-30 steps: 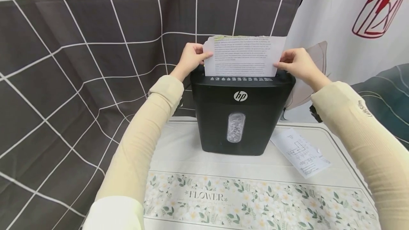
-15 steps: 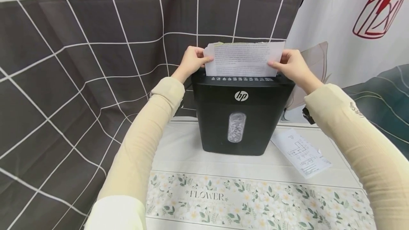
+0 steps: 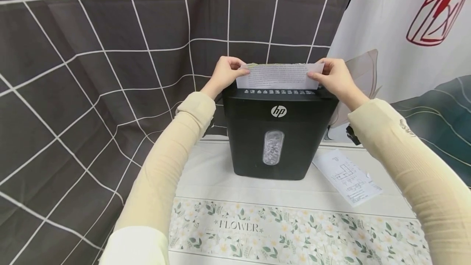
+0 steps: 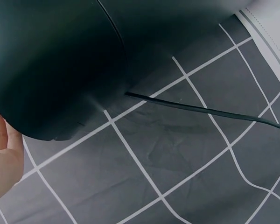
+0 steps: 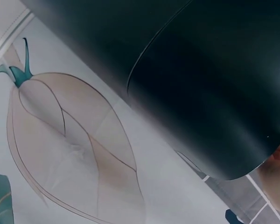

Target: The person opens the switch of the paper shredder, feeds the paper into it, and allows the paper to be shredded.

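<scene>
A printed sheet of paper (image 3: 277,76) stands upright in the top slot of a black HP paper shredder (image 3: 246,134), its lower part hidden inside. My left hand (image 3: 225,73) pinches the sheet's left edge between thumb and fingers. At the right edge my right hand (image 3: 335,77) pinches it the same way. Pale shreds show through the shredder's front window (image 3: 273,147). In the left wrist view, part of the left hand (image 4: 7,161) appears beside the shredder's dark side. Only a sliver of the right hand (image 5: 277,175) shows in the right wrist view.
Another printed sheet (image 3: 347,178) lies on the table to the right of the shredder. A floral table mat (image 3: 294,236) covers the near side. Behind hangs a dark grid-patterned curtain (image 3: 158,23). A black cord (image 4: 210,111) runs from the shredder in the left wrist view.
The sheet has sunk lower into the shredder, so less of it stands above the slot. Both hands have come down slightly with it, and the right hand has shifted a little inward.
</scene>
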Demonstrator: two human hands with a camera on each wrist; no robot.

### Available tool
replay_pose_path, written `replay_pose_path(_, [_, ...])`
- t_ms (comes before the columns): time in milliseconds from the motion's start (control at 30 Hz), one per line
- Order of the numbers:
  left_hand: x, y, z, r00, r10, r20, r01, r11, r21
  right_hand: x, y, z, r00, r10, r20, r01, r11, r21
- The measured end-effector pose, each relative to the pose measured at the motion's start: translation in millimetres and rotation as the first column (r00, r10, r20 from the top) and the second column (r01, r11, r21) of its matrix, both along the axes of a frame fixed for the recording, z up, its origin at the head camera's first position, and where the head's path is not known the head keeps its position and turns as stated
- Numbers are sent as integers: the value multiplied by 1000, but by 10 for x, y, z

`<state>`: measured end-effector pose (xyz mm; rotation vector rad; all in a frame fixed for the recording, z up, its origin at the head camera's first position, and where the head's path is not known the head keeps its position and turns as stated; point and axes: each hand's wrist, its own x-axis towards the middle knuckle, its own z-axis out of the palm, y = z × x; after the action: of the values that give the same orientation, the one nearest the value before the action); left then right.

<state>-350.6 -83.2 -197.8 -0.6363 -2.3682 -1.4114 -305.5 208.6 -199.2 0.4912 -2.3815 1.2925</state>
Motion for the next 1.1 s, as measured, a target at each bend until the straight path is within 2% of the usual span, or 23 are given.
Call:
replay_pose_path(233, [6,44,-21,999,-33,-6,34,999,31,1,-25,-2,999,-28,-34,29,999,22])
replay_pose_path(467, [19,54,-55,1000,-25,0,25,1000,-16,23,-32,-33,999,-30,-29,31,999,44])
replay_pose_path(800, [1,69,-127,1000,-7,29,9,997,-78,36,-30,-25,1000,26,-6,-26,1000,-11])
replay_pose_path(933, [-13,61,-140,999,-13,53,15,999,-39,42,-31,-24,999,46,12,-46,998,-42])
replay_pose_path(1100, [1,59,-83,999,-12,48,12,1000,-15,43,-10,-8,999,46,25,-44,997,-69])
